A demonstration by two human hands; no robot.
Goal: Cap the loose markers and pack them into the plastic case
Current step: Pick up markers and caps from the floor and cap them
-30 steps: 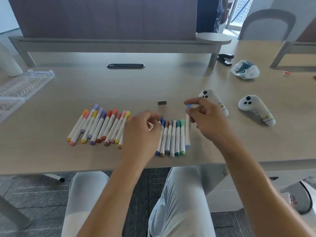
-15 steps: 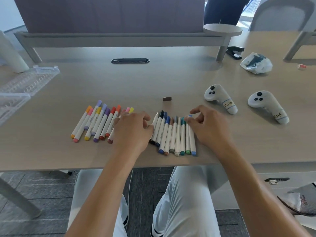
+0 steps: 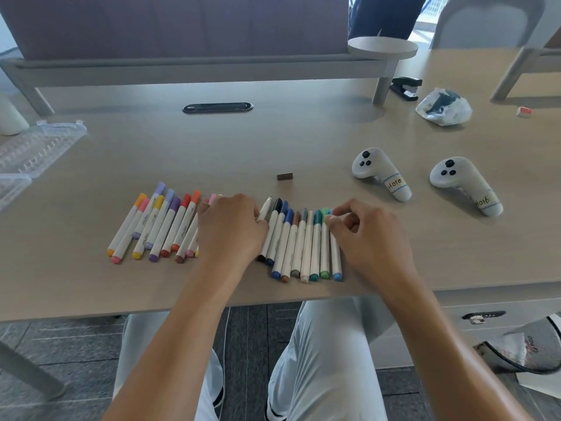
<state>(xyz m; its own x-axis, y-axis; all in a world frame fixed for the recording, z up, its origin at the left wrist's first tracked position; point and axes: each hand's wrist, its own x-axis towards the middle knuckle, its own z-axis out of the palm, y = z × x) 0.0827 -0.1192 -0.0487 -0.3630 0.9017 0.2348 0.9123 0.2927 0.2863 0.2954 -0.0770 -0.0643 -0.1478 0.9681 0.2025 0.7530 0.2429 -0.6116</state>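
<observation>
The clear plastic case (image 3: 36, 147) lies open at the desk's (image 3: 303, 141) nine o'clock edge. The left hand (image 3: 230, 229), fingers curled, rests on the colourful capped markers (image 3: 170, 223). The right hand (image 3: 367, 235) pinches the light-blue-capped marker (image 3: 335, 256) at its three o'clock end.

Colours on your desk: bright markers, pale wood

Your markers have white barrels; the warm group (image 3: 158, 226) shows orange, pink, yellow, purple and red caps, the cool group (image 3: 303, 247) shows black, blue, brown, grey, teal and green. The table (image 3: 273, 141) is light beige wood. The two controllers (image 3: 379, 173) are white with black buttons; the stapler (image 3: 405, 88) is black; the plastic case (image 3: 36, 150) is clear.
</observation>
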